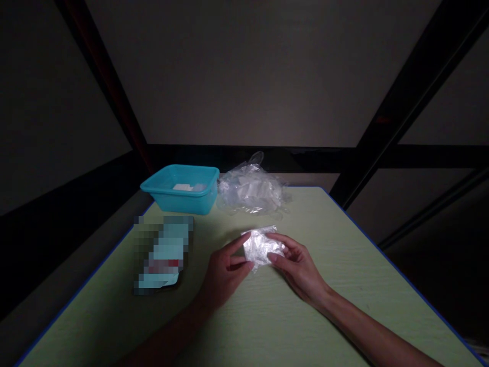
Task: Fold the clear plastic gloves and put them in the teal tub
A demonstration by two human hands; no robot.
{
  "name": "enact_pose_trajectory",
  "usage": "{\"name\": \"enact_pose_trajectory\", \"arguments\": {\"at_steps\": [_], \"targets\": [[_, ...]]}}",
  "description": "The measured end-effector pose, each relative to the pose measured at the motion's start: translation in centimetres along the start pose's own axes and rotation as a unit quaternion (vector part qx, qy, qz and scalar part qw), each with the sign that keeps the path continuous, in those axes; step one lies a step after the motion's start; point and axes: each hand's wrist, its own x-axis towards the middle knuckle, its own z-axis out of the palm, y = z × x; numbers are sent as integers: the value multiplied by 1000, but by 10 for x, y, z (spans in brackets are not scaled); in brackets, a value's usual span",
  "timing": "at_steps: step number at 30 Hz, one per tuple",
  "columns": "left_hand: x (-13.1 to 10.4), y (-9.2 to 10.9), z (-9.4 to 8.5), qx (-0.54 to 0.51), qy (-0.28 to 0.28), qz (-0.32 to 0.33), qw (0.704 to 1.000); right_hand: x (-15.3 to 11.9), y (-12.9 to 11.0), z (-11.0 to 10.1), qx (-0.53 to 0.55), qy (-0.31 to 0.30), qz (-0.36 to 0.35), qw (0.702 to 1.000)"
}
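Observation:
Between my two hands is a small, crinkled piece of clear plastic film (pixel 262 248), shiny and roughly square; whether anything lies inside it I cannot make out. My left hand (pixel 225 270) has its fingertips and thumb on the film's left edge. On the other side, my right hand (pixel 298 262) pinches the film with its thumb on top and its fingers curled behind. Beyond my hands sits a heap of clear plastic bags (pixel 254 191). A blue plastic basin (pixel 183 201) stands left of the heap, with white pieces inside.
A phone-like flat object (pixel 168 250), its screen pixelated, lies on the left of the pale green table (pixel 305 326). The table has a blue edge. Behind it rises a grey wall panel (pixel 248 76) with dark frame bars.

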Motion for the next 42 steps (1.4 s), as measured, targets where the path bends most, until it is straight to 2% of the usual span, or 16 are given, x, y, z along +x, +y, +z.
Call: {"name": "enact_pose_trajectory", "arguments": {"at_steps": [4,8,17,22,26,29,33,35,37,42], "targets": [[-1,-1,2,-28,-5,-10,1000,1,1,-1,3,21,-7,1000],[-1,-3,3,-54,2,10,998,4,0,1,-4,29,-27,999],[-1,-5,-2,-56,36,39,997,27,-25,25,-99,24,-66,993],[-2,5,-9,-27,46,65,996,49,-40,36,-156,-4,-93,983],[5,20,-21,49,87,103,990,71,-54,43,-196,-25,-125,972],[19,27,-37,190,141,175,956,87,-65,48,-205,-37,-142,968],[39,26,-65,403,208,252,855,104,-74,54,-210,-39,-147,966],[46,22,-77,472,215,253,817,111,-77,57,-213,-48,-136,966],[50,18,-85,524,215,234,790,118,-81,59,-220,-70,-116,966],[53,10,-88,596,204,188,754,140,-92,69,-237,-147,-93,956]]}}
